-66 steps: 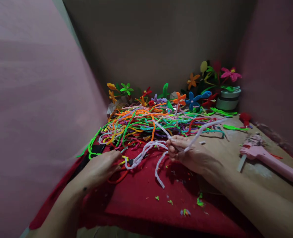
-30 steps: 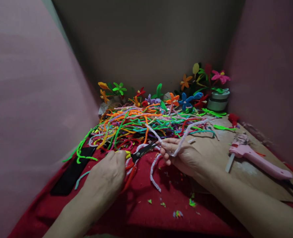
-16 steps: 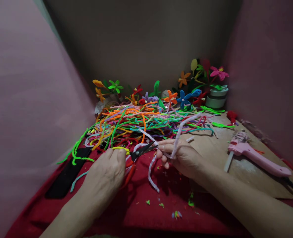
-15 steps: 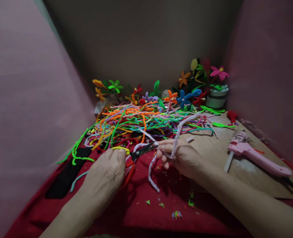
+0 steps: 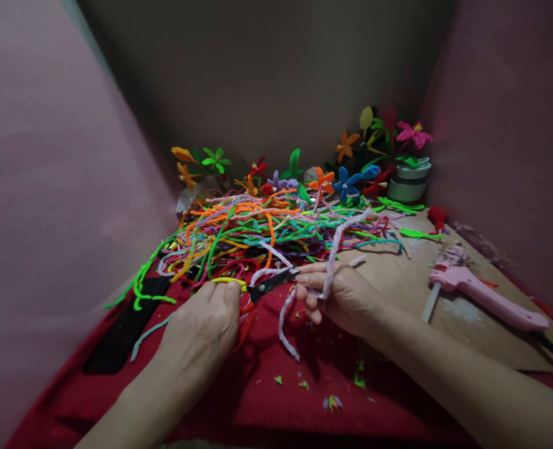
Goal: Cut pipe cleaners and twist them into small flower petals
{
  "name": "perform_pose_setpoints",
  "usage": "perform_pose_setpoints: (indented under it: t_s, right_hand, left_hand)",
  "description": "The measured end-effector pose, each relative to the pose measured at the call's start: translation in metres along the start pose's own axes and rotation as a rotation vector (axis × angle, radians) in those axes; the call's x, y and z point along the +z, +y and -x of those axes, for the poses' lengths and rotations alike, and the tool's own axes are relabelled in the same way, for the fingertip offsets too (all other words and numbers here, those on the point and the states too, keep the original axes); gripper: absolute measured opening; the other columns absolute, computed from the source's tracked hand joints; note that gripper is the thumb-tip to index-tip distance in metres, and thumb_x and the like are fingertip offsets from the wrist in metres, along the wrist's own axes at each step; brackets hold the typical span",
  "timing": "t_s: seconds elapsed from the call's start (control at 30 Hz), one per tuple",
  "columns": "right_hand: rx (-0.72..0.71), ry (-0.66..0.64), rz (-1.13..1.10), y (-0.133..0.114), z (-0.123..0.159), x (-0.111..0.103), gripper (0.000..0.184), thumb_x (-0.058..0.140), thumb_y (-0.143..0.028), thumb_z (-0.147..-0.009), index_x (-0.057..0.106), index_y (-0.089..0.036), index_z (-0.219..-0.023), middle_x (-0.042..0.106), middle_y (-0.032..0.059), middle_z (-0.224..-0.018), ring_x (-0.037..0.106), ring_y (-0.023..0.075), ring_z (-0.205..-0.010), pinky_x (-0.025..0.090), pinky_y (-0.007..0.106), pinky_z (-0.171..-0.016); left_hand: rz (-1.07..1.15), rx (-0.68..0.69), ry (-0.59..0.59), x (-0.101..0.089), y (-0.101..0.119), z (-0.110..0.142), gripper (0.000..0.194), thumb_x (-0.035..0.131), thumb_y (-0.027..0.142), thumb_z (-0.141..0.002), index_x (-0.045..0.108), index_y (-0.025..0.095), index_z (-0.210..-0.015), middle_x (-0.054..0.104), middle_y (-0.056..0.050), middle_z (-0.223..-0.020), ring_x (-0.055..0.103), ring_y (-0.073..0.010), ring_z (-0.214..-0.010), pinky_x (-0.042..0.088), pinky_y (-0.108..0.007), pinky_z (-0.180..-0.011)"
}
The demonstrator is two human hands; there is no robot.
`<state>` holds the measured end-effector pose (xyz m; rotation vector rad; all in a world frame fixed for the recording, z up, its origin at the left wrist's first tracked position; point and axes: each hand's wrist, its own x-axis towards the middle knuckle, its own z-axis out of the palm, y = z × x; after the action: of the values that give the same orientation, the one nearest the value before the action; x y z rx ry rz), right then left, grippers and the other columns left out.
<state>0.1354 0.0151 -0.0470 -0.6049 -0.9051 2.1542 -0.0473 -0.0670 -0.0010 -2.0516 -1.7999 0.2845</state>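
My left hand [image 5: 211,321] is closed around the yellow and red handles of a pair of scissors [image 5: 267,285]. The dark blades point right and reach the fingertips of my right hand [image 5: 336,290]. Pinched in that hand is a pale lilac pipe cleaner [image 5: 335,249], bent, with one length rising past the fingers. Another pale lilac length [image 5: 285,327] hangs below the blades toward the red cloth. Exactly where the blades meet the pipe cleaner is partly hidden by my fingers.
A heap of coloured pipe cleaners [image 5: 257,227] lies beyond my hands, with pipe-cleaner flowers [image 5: 346,184] behind it. A pink glue gun [image 5: 486,296] rests on a brown board [image 5: 398,280] at right. A black flat object [image 5: 126,327] lies left; small scraps [image 5: 332,402] dot the red cloth [image 5: 257,405].
The scissor blades look closer together than before. Both hands stay in nearly the same place, and the view has shifted slightly.
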Motion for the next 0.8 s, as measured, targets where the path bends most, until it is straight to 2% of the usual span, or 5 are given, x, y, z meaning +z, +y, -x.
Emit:
perform_pose_setpoints:
  t_s: [0.27,0.43,0.53,0.7,0.8]
  right_hand:
    - [-0.036,-0.036,0.008,-0.0012,0.0002,0.0004,0.008,0.062,-0.014,-0.069,0.057,-0.010,-0.063,0.059,0.0021,-0.055,0.047,0.0074,-0.039,0.042,0.019,-0.031]
    - [-0.032,-0.021,0.011,-0.0009,0.0009,0.0010,0.008,0.064,-0.016,-0.068,0.058,-0.010,-0.068,0.060,0.0019,-0.056,0.048,0.0076,-0.039,0.042,0.019,-0.032]
    - [-0.039,-0.018,0.029,-0.0006,0.0014,0.0012,0.010,0.065,-0.018,-0.068,0.058,-0.011,-0.070,0.060,0.0014,-0.057,0.048,0.0074,-0.040,0.043,0.019,-0.033]
    - [-0.021,0.028,0.084,-0.0020,0.0033,0.0018,0.013,0.066,-0.021,-0.068,0.058,-0.012,-0.074,0.060,0.0011,-0.057,0.049,0.0076,-0.040,0.043,0.019,-0.033]
    - [-0.018,0.028,0.100,-0.0024,0.0045,0.0017,0.014,0.066,-0.021,-0.068,0.057,-0.012,-0.074,0.059,0.0011,-0.057,0.048,0.0078,-0.040,0.042,0.019,-0.033]
  left_hand:
    - [-0.040,0.007,-0.012,-0.0010,0.0023,0.0006,0.023,0.034,0.006,-0.081,0.054,0.016,-0.082,0.058,-0.008,-0.073,0.058,-0.0223,-0.066,0.045,-0.030,-0.055]
    - [-0.020,0.013,-0.037,-0.0029,0.0018,0.0004,0.022,0.032,0.009,-0.083,0.052,0.016,-0.080,0.058,-0.008,-0.073,0.059,-0.0235,-0.069,0.044,-0.031,-0.055]
    - [0.043,0.041,-0.106,-0.0022,-0.0005,0.0002,0.022,0.030,0.008,-0.083,0.051,0.016,-0.083,0.060,-0.008,-0.076,0.060,-0.0227,-0.073,0.043,-0.030,-0.058]
    - [0.237,0.080,-0.365,-0.0003,-0.0040,0.0007,0.017,0.032,0.014,-0.084,0.047,0.015,-0.092,0.063,-0.006,-0.073,0.060,-0.0199,-0.064,0.038,-0.026,-0.054]
    - [0.299,0.069,-0.386,-0.0016,-0.0045,0.0006,0.017,0.031,0.017,-0.085,0.047,0.016,-0.092,0.063,-0.006,-0.077,0.059,-0.0196,-0.068,0.039,-0.027,-0.057]
